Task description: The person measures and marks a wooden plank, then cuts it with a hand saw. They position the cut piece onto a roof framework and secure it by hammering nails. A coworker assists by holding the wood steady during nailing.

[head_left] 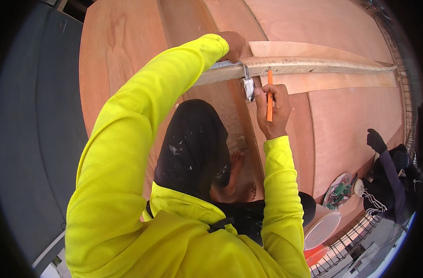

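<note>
A long wooden batten (313,66) lies across the plywood in front of me. A tape measure (248,88) with a white case hangs at its near side, its metal blade bending over the batten's edge and running left along the top. My left hand (234,45) is closed over the blade at the batten, its fingertips partly hidden. An orange pencil (270,99), shaped like a carpenter's pencil, is pinched upright in my right hand (277,109). Its tip meets the batten's near face, just right of the tape case. My right thumb is close to the case.
Overlapping plywood sheets (350,120) form the surface around me. Loose thin strips (309,48) lie beside the batten. At lower right are a round white lid or basin (322,229), a bag with green items (340,192) and another person (392,180) in dark clothes. Steel bars (355,234) line the edge.
</note>
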Demonstrator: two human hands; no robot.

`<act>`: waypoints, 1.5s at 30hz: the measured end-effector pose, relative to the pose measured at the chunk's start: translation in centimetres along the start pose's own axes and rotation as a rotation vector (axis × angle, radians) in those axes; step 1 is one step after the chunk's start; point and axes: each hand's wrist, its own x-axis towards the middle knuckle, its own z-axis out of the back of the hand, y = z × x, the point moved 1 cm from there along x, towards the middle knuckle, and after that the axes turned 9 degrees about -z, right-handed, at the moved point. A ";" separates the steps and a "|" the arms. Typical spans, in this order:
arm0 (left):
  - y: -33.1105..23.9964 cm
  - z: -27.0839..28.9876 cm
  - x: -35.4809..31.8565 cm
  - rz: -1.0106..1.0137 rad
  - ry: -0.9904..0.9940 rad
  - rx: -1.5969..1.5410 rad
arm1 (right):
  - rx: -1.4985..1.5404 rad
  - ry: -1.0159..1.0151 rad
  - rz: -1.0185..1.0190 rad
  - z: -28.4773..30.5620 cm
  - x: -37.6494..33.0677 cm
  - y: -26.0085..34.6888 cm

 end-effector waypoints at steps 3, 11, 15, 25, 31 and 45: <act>0.6 -0.6 -1.5 -0.022 -0.113 -0.080 | -0.064 -0.106 -0.160 -1.4 -0.1 -2.2; -1.4 -7.9 -3.8 0.224 -0.757 -0.042 | -0.233 0.039 -0.182 -5.0 -0.5 -5.3; -1.8 -9.8 -4.0 0.195 -0.967 -0.052 | -0.217 0.037 -0.072 -5.1 0.4 -5.6; -1.3 -10.0 -4.9 0.191 -0.996 -0.227 | -0.334 0.370 0.183 -1.4 8.1 -4.9; -1.1 -9.2 -5.2 0.264 -0.993 -0.312 | -0.370 0.591 0.212 -0.1 12.3 -4.7; 0.2 -9.6 -4.8 0.313 -0.949 -0.325 | -0.738 0.678 0.249 -2.0 14.0 -5.4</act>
